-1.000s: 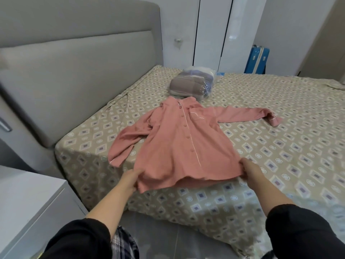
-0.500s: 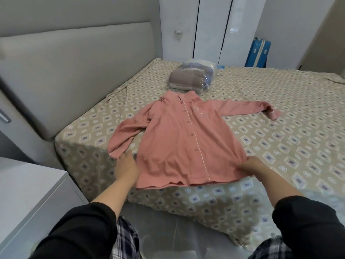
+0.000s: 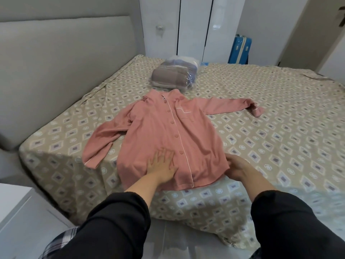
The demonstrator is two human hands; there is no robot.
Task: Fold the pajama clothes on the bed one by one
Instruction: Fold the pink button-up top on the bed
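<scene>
While the white cabinet [image 3: 16, 212] stood at the far left edge of the view, the grey padded headboard [image 3: 65, 62] ran beside it along that side of the bed [image 3: 280, 131], which was covered by a beige sheet with a diamond print. A pink pajama top [image 3: 158, 126] lay spread face up on the sheet near the bed's near edge, buttoned, with its collar pointing away from the person. Its hem just reached the mattress edge. The sleeve nearer the headboard [image 3: 100, 144] was bent downward, and its cuff hung toward the bed's corner.

The left hand [image 3: 161, 165] rested flat on the lower front of the top, just beside the row of buttons, fingers straight and spread wide; it looked slightly blurred. Beyond the collar and touching it, a bundle of folded cloth in a clear plastic bag [image 3: 173, 75] sat on the sheet, with white wardrobe doors [image 3: 194, 25] behind it.

The right hand [image 3: 237, 168] lay at the hem's corner on its own side, touching the cloth's edge; I cannot tell whether its fingers pinched the cloth or only rested on it. The other sleeve [image 3: 233, 107] stretched straight out across the sheet. A blue suitcase [image 3: 240, 47] stood past the far side of the bed.
</scene>
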